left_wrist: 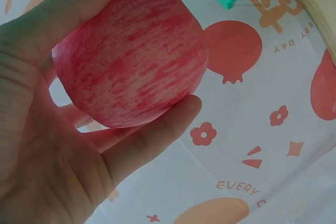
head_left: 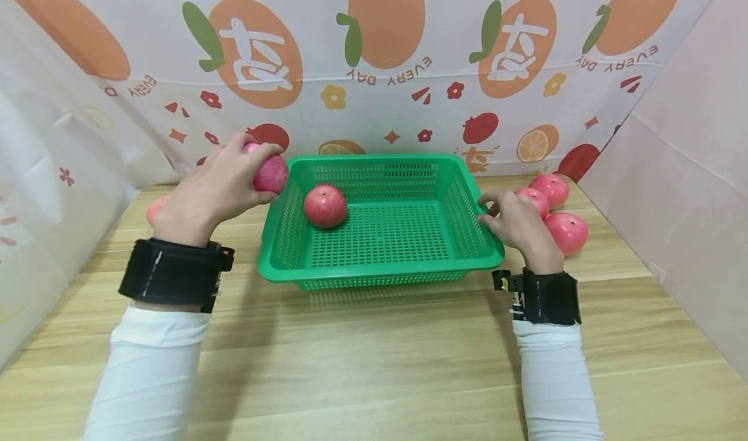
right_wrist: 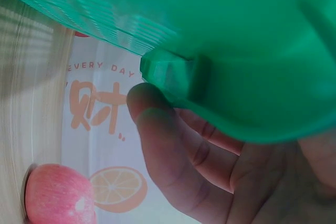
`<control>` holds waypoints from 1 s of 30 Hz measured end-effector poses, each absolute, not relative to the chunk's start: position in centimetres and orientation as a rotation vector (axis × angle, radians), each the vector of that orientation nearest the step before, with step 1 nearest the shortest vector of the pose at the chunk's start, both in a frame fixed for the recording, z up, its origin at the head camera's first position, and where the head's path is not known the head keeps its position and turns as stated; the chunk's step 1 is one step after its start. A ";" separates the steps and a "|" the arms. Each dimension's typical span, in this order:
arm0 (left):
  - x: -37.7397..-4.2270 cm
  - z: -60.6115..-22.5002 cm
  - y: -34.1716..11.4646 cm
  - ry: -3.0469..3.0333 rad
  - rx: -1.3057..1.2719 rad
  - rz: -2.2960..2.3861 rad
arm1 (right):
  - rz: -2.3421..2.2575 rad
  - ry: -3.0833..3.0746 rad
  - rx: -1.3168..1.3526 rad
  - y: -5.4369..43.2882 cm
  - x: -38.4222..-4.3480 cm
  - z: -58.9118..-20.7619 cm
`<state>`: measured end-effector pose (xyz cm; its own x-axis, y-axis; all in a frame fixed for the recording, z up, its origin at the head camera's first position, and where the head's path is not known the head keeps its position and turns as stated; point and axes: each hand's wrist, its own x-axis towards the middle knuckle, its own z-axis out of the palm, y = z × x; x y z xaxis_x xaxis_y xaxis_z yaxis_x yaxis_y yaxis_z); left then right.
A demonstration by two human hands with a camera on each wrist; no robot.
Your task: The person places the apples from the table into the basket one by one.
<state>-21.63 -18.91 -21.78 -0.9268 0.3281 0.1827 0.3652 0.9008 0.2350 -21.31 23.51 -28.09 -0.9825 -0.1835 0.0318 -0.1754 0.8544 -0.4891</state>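
A person's left hand (head_left: 219, 184) is gripping a round, red apple with pale streaks (head_left: 271, 173), holding it up near the left end of a rectangular, green, perforated plastic basket (head_left: 380, 274). In the left wrist view, the thumb is lying along one side of this apple while the other fingers are curling round the opposite side. The right hand (head_left: 517, 223) is pinching the basket's right rim, its fingers bending about the edge beside a cutout. The basket is standing upright on a light, wood-grained surface (head_left: 362, 363), and a glossy, round, red apple (head_left: 325, 206) is sitting inside it, towards the left wall.

Beyond and beside the right hand, three round, pinkish-red apples (head_left: 569, 233) are resting close together on the surface, outside the basket. Another rounded, pinkish-red object (head_left: 156, 208) is showing behind the left wrist, mostly hidden. A wide black strap (head_left: 172, 272) is circling the left wrist, and a similar black band (head_left: 551, 298) is circling the right; white fabric sleeves (head_left: 146, 369) are covering both forearms. Behind everything, a white cloth printed with orange and red fruit (head_left: 315, 45) is hanging.
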 end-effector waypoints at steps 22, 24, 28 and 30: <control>-22.6 -21.2 -16.2 -2.917 -0.639 -0.352 | -0.798 3.018 -0.301 23.5 -21.2 -28.2; -22.7 -21.3 -16.0 -2.905 -0.664 -0.338 | -0.803 3.017 -0.303 23.5 -21.2 -28.3; -23.1 -21.5 -15.5 -2.889 -0.712 -0.319 | -0.806 3.019 -0.301 23.5 -21.2 -28.3; -23.3 -21.5 -15.2 -2.892 -0.724 -0.322 | -0.801 3.025 -0.300 23.5 -21.2 -28.4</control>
<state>-23.32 -15.18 -21.50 -0.8739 0.4478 0.1892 0.4785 0.8612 0.1716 -21.17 23.50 -28.35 -0.9817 -0.1834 0.0503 -0.1843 0.8517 -0.4905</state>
